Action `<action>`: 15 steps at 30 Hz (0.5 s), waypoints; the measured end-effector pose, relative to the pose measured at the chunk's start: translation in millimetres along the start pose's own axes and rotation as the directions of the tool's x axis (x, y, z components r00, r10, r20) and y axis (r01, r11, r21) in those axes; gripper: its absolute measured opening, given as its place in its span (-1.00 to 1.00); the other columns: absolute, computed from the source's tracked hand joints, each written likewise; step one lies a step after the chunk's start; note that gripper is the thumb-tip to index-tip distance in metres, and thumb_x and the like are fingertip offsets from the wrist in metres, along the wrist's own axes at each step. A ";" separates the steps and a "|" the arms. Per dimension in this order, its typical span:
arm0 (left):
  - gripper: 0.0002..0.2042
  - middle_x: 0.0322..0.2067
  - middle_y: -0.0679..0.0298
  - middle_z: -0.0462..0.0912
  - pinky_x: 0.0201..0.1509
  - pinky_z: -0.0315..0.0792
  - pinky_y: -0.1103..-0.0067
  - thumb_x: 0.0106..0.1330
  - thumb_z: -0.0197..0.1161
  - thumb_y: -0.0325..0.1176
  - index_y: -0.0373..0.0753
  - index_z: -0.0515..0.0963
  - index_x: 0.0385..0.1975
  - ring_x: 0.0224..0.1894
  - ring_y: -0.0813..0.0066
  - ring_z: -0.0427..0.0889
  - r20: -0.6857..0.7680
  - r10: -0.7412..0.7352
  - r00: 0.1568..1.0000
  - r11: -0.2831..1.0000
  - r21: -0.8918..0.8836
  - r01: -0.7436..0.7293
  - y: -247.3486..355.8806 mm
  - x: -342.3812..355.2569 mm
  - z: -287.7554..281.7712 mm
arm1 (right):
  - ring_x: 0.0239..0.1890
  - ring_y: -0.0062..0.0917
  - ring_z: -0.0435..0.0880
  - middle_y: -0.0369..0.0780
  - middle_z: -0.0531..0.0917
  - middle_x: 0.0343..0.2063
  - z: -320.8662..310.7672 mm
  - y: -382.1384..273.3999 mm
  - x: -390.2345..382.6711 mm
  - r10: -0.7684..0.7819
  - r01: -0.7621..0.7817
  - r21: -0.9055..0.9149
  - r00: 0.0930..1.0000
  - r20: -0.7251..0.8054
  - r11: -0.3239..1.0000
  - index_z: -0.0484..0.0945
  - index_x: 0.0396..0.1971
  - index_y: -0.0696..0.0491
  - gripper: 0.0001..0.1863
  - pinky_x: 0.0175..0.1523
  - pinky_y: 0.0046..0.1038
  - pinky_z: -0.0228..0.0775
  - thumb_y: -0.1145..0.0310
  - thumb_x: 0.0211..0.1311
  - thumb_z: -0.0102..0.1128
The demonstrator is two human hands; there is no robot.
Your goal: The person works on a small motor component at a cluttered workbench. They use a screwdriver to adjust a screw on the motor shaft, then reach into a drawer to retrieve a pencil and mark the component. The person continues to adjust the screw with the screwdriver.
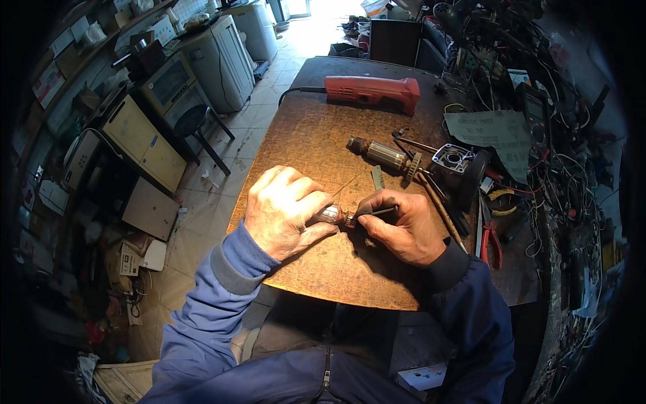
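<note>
Clamping its fingers round the small armature (329, 214) mid-frame, the left hand (286, 210) is probably steadying it while the right hand (405, 227) is pinching a dark rod (385, 211) beside the copper end.

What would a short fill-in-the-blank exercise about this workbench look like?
1. The left hand holds a small motor armature, while the ____ holds a thin dark rod.
2. The power tool casing near the far end of the table is coloured ____.
3. The black stool stands on the table's ____ side.

Missing words: right hand; red; left.
</note>
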State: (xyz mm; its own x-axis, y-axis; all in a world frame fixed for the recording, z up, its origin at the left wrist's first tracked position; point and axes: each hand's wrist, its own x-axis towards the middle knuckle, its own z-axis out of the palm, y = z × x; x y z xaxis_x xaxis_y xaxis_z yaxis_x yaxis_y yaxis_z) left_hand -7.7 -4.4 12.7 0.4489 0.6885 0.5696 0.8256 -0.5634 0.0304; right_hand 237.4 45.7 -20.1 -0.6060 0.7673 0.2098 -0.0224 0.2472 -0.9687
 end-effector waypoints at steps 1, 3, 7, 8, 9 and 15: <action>-0.55 -0.28 0.32 0.74 -0.04 0.55 0.31 -0.11 0.68 -0.05 -0.12 0.74 -0.24 -0.19 0.23 0.68 -0.002 0.001 1.000 1.000 0.002 -0.001 0.1 0.0 -0.1 | -0.47 -0.68 0.68 -0.22 0.73 -0.45 -0.1 1.7 0.3 -0.024 0.024 -0.023 1.000 -0.002 0.999 0.67 -0.20 0.27 -0.92 -0.38 -0.56 0.53 0.56 0.39 0.30; -0.55 -0.28 0.32 0.74 -0.03 0.55 0.31 -0.11 0.68 -0.05 -0.12 0.74 -0.24 -0.19 0.23 0.68 -0.006 0.004 1.000 1.000 0.005 -0.004 0.2 0.0 -0.2 | -0.46 -0.68 0.68 -0.21 0.74 -0.41 -0.4 5.0 1.0 -0.073 0.073 -0.069 0.997 -0.006 0.995 0.68 -0.20 0.26 -0.92 -0.36 -0.56 0.54 0.56 0.39 0.30; -0.57 -0.28 0.32 0.74 0.01 0.54 0.29 -0.09 0.67 -0.06 -0.11 0.72 -0.26 -0.17 0.23 0.68 0.007 -0.011 1.000 1.000 -0.008 0.011 0.3 -0.5 0.0 | -0.45 -0.68 0.69 -0.22 0.72 -0.39 0.7 8.4 3.6 -0.176 0.174 -0.142 0.984 -0.003 0.974 0.67 -0.22 0.25 -0.92 -0.35 -0.56 0.54 0.55 0.39 0.30; -0.59 -0.27 0.33 0.74 0.06 0.52 0.28 -0.07 0.66 -0.07 -0.10 0.72 -0.28 -0.15 0.24 0.67 0.013 -0.024 1.000 1.000 -0.015 0.024 1.1 -0.9 0.3 | -0.45 -0.67 0.69 -0.23 0.72 -0.40 1.3 4.9 2.2 -0.094 0.094 -0.085 0.996 0.001 0.992 0.67 -0.22 0.25 -0.93 -0.35 -0.56 0.53 0.55 0.39 0.29; -0.62 -0.26 0.33 0.73 0.11 0.51 0.27 -0.05 0.65 -0.07 -0.09 0.71 -0.29 -0.13 0.25 0.66 0.019 -0.036 0.999 0.999 -0.022 0.036 1.5 -1.2 0.1 | -0.46 -0.67 0.69 -0.23 0.71 -0.40 1.8 1.9 1.3 -0.013 0.013 -0.028 1.000 0.010 1.000 0.66 -0.23 0.25 -0.93 -0.35 -0.56 0.53 0.55 0.39 0.29; -0.55 -0.29 0.32 0.74 -0.05 0.55 0.31 -0.12 0.69 -0.05 -0.12 0.73 -0.25 -0.20 0.23 0.68 -0.013 0.003 1.000 1.000 -0.005 -0.003 -1.3 -0.7 1.3 | -0.51 -0.67 0.69 -0.23 0.69 -0.46 0.7 -1.6 -0.7 0.012 -0.012 -0.015 1.000 0.002 1.000 0.63 -0.26 0.26 -0.94 -0.40 -0.56 0.51 0.58 0.38 0.25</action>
State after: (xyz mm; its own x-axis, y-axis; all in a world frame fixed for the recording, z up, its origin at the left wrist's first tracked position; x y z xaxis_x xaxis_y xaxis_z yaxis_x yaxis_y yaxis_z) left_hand -8.6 -3.6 11.2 0.4465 0.6812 0.5802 0.8227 -0.5675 0.0331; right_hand 237.3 44.4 -18.8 -0.6081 0.7687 0.1981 -0.0036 0.2468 -0.9690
